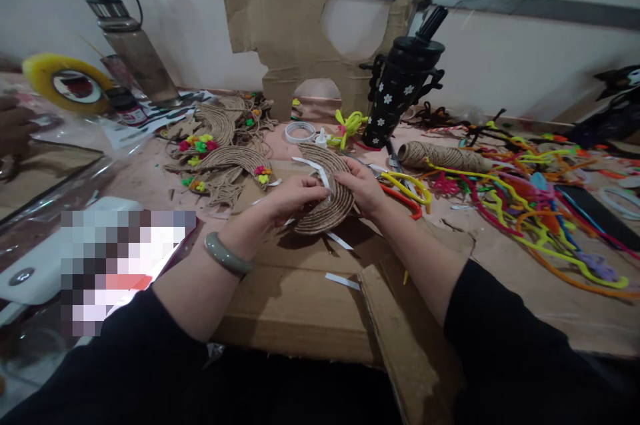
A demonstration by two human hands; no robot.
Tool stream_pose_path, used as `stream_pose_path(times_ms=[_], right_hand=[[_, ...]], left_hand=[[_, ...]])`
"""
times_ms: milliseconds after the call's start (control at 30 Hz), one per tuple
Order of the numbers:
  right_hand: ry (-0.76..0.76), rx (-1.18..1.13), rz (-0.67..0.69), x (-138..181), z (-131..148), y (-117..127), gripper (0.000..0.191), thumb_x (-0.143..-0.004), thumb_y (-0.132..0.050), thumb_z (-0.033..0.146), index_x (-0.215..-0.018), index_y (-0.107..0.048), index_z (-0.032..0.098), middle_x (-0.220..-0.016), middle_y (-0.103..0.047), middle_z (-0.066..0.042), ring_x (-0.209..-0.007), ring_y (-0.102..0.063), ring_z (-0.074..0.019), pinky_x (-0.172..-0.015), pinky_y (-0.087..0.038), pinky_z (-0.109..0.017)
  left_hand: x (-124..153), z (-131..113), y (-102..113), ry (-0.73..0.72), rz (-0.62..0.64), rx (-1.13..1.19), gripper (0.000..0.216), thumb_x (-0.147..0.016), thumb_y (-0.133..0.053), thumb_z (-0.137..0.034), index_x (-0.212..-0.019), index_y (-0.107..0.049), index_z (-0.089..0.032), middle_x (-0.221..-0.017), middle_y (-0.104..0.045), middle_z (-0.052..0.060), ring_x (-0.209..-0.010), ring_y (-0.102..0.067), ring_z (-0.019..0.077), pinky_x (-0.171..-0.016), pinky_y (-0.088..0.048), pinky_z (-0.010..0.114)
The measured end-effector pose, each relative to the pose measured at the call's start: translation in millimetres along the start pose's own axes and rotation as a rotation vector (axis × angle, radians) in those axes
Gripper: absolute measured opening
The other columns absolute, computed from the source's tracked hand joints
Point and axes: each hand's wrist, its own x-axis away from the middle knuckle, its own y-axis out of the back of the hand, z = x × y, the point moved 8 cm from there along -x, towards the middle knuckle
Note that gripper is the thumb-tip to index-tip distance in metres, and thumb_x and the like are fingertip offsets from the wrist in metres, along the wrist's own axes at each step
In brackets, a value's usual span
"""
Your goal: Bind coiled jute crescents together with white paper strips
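A crescent of coiled brown jute twine (327,215) is held up between my two hands over the cardboard. My right hand (364,188) grips its right edge, thumb on the front face. With thumb and fingers pinched, my left hand (300,198) has hold of a narrow white strip (320,173) that lies across the crescent's inner curve. Whether the strip sticks to the twine I cannot tell. Other white strips (340,241) lie on the cardboard (295,285) below. Scissors with orange and yellow handles (407,189) rest just beyond my right hand.
Finished-looking twine crescents with pompom flowers (235,161) are piled left of centre. A black tumbler (400,88), a twine spool (443,157) and tangled pipe cleaners (535,218) stand or lie to the right. A phone (175,238), tape roll (65,85) and grey bottle (140,58) are left.
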Motion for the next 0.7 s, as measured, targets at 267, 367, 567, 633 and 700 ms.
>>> stream_pose_path(times_ms=[267, 367, 567, 633, 700], right_hand=[[0.032, 0.04, 0.004, -2.5, -2.1, 1.4, 0.031, -0.061, -0.063, 0.027, -0.092, -0.06, 0.019, -0.083, -0.064, 0.001, -0.073, -0.058, -0.014, -0.072, -0.047, -0.03], [0.031, 0.041, 0.001, -2.4, -1.1, 1.9, 0.03, -0.061, -0.063, 0.027, -0.09, -0.06, 0.019, -0.084, -0.064, 0.001, -0.074, -0.058, -0.0144, -0.074, -0.047, -0.031], [-0.002, 0.031, 0.05, -0.8, -2.2, -3.2, 0.033, -0.063, -0.065, 0.03, -0.094, -0.059, 0.02, -0.085, -0.065, 0.0, -0.075, -0.06, -0.0155, -0.073, -0.049, -0.032], [0.004, 0.025, 0.055, -0.6, -1.8, -3.8, 0.034, -0.063, -0.065, 0.03, -0.095, -0.058, 0.02, -0.084, -0.064, 0.0, -0.073, -0.059, -0.0144, -0.071, -0.048, -0.031], [-0.011, -0.002, 0.064, -0.3, -2.8, -4.9, 0.035, -0.063, -0.064, 0.029, -0.096, -0.057, 0.02, -0.083, -0.064, 0.001, -0.07, -0.058, -0.0133, -0.07, -0.048, -0.03]], left_hand=[[2.9, 0.6, -5.6, 0.039, -0.015, -0.031, 0.008, -0.07, -0.06, -0.019, -0.065, -0.058, -0.013, -0.055, -0.054, -0.002, -0.046, -0.044, 0.0059, -0.046, -0.027, 0.02], [3.3, -2.1, -4.1, 0.011, -0.021, -0.018, 0.017, -0.071, -0.063, -0.023, -0.06, -0.056, -0.013, -0.05, -0.048, -0.003, -0.042, -0.038, 0.0043, -0.042, -0.021, 0.02], [-0.3, -5.9, 11.8, -0.038, -0.167, 0.184, 0.021, -0.077, -0.061, -0.023, -0.059, -0.055, -0.013, -0.05, -0.05, -0.002, -0.042, -0.043, 0.0048, -0.045, -0.032, 0.019], [-1.4, -8.3, 17.1, -0.078, -0.209, 0.253, 0.015, -0.076, -0.06, -0.02, -0.064, -0.057, -0.012, -0.056, -0.055, 0.0, -0.046, -0.049, 0.0056, -0.049, -0.038, 0.019], [-1.9, -11.0, 20.0, -0.121, -0.224, 0.277, 0.012, -0.075, -0.059, -0.019, -0.066, -0.058, -0.011, -0.057, -0.057, 0.0, -0.048, -0.051, 0.0059, -0.051, -0.04, 0.019]])
